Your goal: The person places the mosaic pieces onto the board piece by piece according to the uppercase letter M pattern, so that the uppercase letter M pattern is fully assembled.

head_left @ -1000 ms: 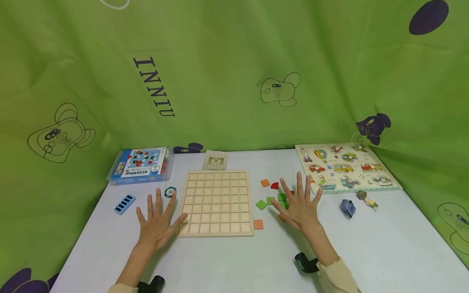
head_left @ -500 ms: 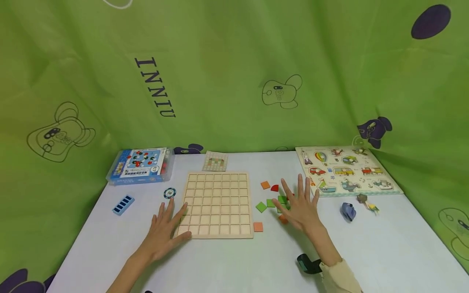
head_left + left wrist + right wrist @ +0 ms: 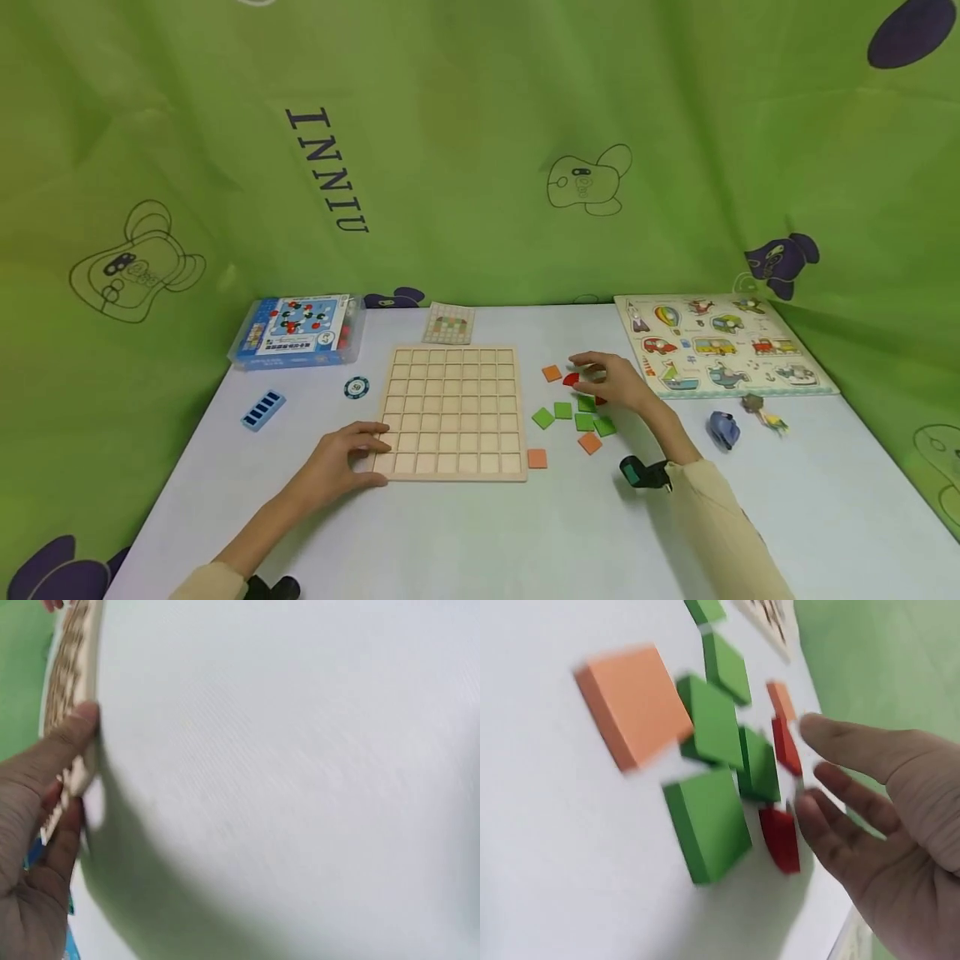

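My left hand [image 3: 337,458] is at the near left corner of a wooden grid board [image 3: 453,414]. In the left wrist view the thumb and fingers hold the board's edge [image 3: 88,664] around its corner. On the right, my right hand [image 3: 617,385] hovers over the loose tiles, thumb and fingers apart with nothing between them. Its fingertips are close to a red quarter-circle tile [image 3: 785,746]; a second red tile [image 3: 781,838] lies under the fingers. Several green square tiles [image 3: 563,410] lie just left of and below that hand, with orange squares [image 3: 590,442] around them.
Behind the board lies a small pattern card [image 3: 449,323]. To the left are a boxed kit [image 3: 300,332], a poker chip [image 3: 356,387] and a blue slotted piece [image 3: 263,411]. At right are a picture puzzle board [image 3: 720,346], a blue crumpled-looking item [image 3: 723,430] and a small figure [image 3: 763,413].
My left hand has gone from spread fingers to holding the board's near left corner. My right hand has turned inward and moved over the red tiles, its fingers less spread.
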{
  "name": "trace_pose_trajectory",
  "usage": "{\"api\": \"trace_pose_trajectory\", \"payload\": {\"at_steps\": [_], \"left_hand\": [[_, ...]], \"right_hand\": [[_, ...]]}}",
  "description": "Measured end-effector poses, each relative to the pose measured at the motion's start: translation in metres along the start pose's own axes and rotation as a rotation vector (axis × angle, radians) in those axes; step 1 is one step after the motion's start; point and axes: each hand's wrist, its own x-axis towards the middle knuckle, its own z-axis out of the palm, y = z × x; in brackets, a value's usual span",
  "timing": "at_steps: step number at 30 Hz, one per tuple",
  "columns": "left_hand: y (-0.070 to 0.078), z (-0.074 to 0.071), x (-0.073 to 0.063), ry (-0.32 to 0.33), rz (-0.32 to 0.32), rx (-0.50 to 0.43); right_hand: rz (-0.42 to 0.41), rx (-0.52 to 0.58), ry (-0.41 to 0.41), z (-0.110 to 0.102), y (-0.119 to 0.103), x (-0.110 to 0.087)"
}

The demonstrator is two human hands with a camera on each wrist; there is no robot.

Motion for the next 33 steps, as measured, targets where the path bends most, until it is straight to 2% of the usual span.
{"api": "trace_pose_trajectory", "payload": {"at_steps": [2,5,12,17,26,30,33], "left_hand": [[-0.001,0.000,0.001,0.007,-0.022,-0.028],[-0.002,-0.002,0.003,0.010,-0.043,-0.022],[0.002,-0.004,0.009,-0.023,-0.086,-0.050],[0.004,-0.004,0.011,-0.019,-0.130,-0.069],[0.004,-0.007,0.013,-0.010,-0.137,-0.062],[0.001,-0.005,0.013,-0.013,-0.120,-0.062],[0.000,-0.004,0.014,-0.013,-0.109,-0.052]], "right_hand": [[0.026,0.008,-0.037,-0.004,0.005,0.005],[0.040,0.020,-0.067,-0.006,0.013,0.011],[0.060,0.116,-0.058,-0.006,0.027,0.009],[0.060,0.167,-0.046,-0.003,0.029,0.011],[0.027,0.142,0.039,0.001,0.031,0.013],[0.005,0.137,0.107,0.006,0.020,0.010],[0.012,0.174,0.155,0.013,0.007,0.008]]}}
